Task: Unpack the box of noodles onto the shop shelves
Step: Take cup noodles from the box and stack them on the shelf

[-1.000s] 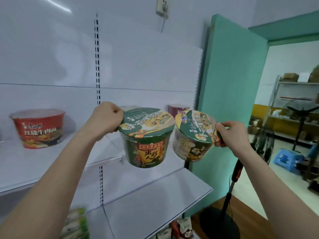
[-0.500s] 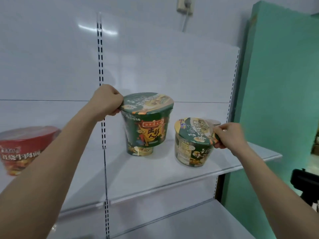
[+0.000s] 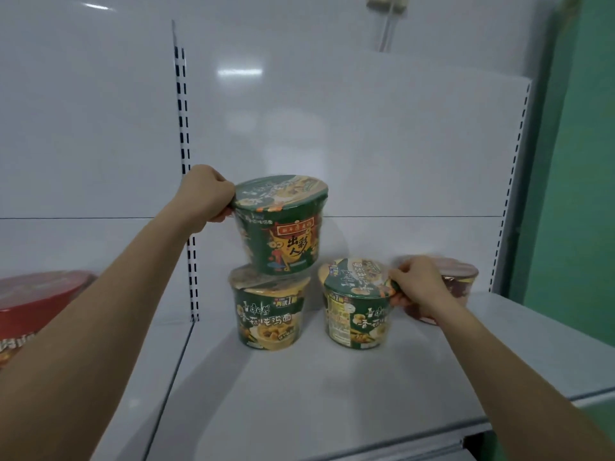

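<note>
The dark green plastic-wrapped noodle bowl (image 3: pixel 283 234) is up on the lid of a green-and-yellow noodle bowl (image 3: pixel 268 314), with the left hand (image 3: pixel 208 196) gripping its rim. Just beside the stack, the right hand (image 3: pixel 419 284) pinches the rim of a slightly tilted green bowl (image 3: pixel 357 311) on the white metal shelf (image 3: pixel 316 394). There's a maroon bowl (image 3: pixel 456 277) behind it, and a red one (image 3: pixel 33 304) far left.

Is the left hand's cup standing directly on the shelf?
No, the left hand holds the top cup on a lower cup, not on the shelf.
</note>
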### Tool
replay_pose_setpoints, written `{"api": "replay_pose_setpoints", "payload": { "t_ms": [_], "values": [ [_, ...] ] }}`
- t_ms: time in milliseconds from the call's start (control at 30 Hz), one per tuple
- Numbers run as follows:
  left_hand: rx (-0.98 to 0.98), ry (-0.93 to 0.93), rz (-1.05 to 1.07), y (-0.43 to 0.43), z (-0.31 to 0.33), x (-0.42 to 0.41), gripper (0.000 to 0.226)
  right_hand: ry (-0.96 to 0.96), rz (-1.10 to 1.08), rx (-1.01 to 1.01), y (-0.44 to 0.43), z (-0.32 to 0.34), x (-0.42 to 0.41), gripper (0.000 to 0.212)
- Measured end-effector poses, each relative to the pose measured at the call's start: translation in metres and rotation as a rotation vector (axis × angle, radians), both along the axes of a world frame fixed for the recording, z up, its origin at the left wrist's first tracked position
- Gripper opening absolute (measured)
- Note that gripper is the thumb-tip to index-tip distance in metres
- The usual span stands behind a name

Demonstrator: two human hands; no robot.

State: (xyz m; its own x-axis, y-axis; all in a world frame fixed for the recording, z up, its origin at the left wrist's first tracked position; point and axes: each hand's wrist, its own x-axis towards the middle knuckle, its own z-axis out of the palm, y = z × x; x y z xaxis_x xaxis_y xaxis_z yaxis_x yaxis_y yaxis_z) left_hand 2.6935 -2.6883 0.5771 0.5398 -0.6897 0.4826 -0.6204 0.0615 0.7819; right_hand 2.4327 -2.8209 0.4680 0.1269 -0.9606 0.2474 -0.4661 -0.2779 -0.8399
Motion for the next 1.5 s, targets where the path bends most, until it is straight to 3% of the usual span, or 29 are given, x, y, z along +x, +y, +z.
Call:
{"api": "replay_pose_setpoints", "payload": {
  "t_ms": [367,667,1500],
  "values": [
    [0.049,-0.02,0.078,-0.03,0.002,-0.001,0.026,0.005,0.122,0.072,-0.04,0.004,0.02,0.02],
    [0.113,-0.022,0.071,-0.055,-0.005,-0.005,0.021,-0.129,0.138,0.151,-0.05,0.0,0.02,0.025],
    [0.196,0.097,-0.026,-0.071,-0.014,-0.007,0.026,-0.192,0.191,0.201,-0.049,-0.002,0.026,0.018]
  ]
}}
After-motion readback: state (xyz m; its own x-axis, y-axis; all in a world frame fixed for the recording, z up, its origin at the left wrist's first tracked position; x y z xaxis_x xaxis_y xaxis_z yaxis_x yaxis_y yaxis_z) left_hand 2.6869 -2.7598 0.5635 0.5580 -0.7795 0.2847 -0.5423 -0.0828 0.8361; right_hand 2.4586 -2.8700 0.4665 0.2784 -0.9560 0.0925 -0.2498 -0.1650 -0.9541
